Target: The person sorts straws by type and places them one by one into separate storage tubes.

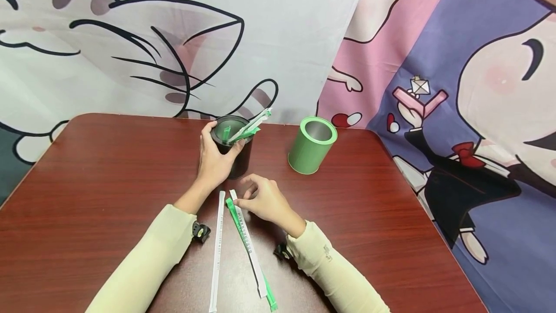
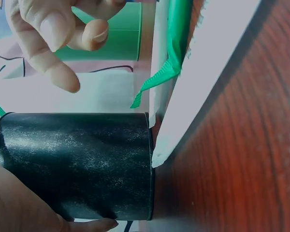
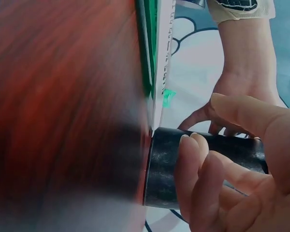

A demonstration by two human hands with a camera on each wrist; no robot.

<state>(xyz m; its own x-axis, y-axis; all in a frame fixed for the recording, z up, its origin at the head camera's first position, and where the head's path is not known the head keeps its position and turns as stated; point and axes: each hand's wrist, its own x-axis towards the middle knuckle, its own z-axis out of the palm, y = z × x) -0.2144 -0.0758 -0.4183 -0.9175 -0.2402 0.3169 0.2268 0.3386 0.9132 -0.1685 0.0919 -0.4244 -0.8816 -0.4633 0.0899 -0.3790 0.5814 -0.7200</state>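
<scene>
My left hand point(image 1: 216, 159) grips a black cylindrical canister point(image 2: 77, 164) standing on the table, thumb on the near side and fingers round the left. Out of its mouth lean a white paper-wrapped straw point(image 1: 255, 123) and a green-wrapped one point(image 1: 249, 133). In front lie a separate white wrapped straw point(image 1: 218, 250), another white one point(image 1: 248, 243) and a green one point(image 1: 271, 296) crossed under it. Just above the far ends of the crossed pair is my right hand point(image 1: 270, 201), fingers loosely bent and thumb apart from them, holding nothing; the right wrist view shows the gap.
A green open-topped can point(image 1: 307, 151) stands to the right of the black canister, near the back edge. The reddish-brown wooden table point(image 1: 108, 182) ends at a cloth backdrop point(image 1: 299, 37) printed with cartoon figures. Both wrists carry small black devices point(image 1: 201, 232).
</scene>
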